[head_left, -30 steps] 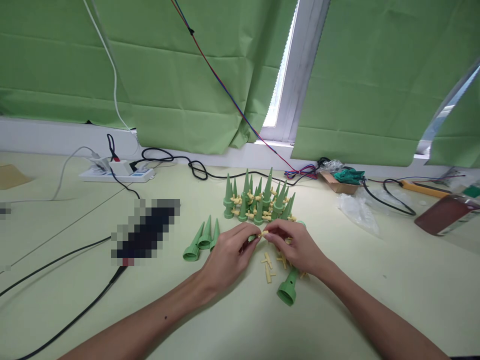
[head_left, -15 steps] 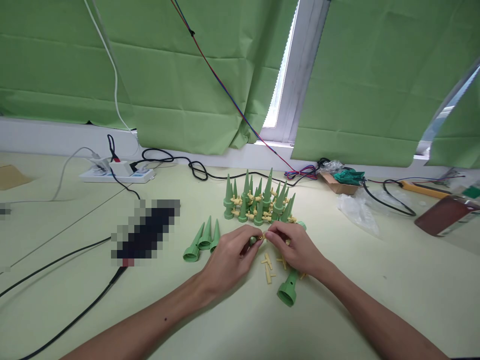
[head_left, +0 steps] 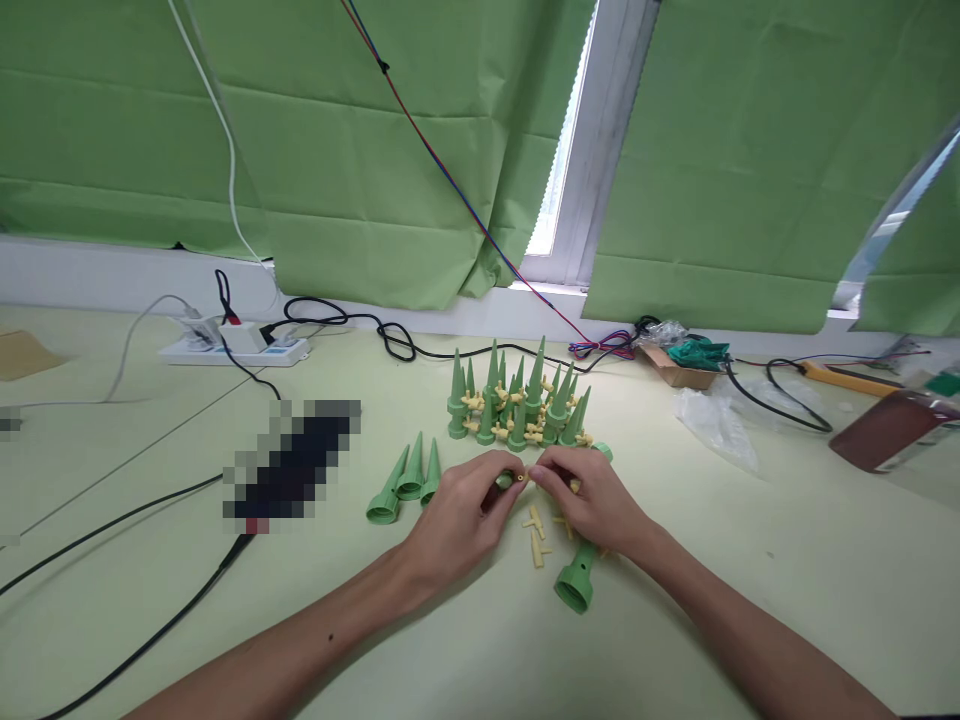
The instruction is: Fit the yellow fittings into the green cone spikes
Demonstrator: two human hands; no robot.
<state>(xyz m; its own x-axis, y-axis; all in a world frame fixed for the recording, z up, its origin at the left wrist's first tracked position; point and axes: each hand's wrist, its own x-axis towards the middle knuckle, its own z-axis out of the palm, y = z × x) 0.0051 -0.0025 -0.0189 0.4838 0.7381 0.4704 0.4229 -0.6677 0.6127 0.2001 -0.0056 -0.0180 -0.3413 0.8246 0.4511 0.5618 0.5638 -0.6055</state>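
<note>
My left hand (head_left: 461, 508) is closed around a green watering spike (head_left: 504, 481), most of it hidden by the fingers. Thumb and index finger of my right hand (head_left: 594, 498) pinch a small yellow plastic valve (head_left: 525, 477) against the spike's side; whether it is inserted cannot be seen. Below the hands lie loose yellow T-shaped valves (head_left: 538, 548) and a green spike (head_left: 575, 583) with its wide open end towards me. To the left are three bare green spikes (head_left: 410, 482). Behind the hands stand several green spikes (head_left: 517, 425) fitted with yellow valves.
A pixelated dark object (head_left: 296, 465) with a black cable lies at left. Further back are a white power strip (head_left: 232, 350) and black cables. On the right are a small cardboard box (head_left: 679, 372), clear plastic bags (head_left: 716, 425) and a tipped reddish bottle (head_left: 889, 432).
Both hands stay almost in place, fingertips still together at the spike. The right fingers shift very slightly left, and the green spike tilts a little in my left hand.
</note>
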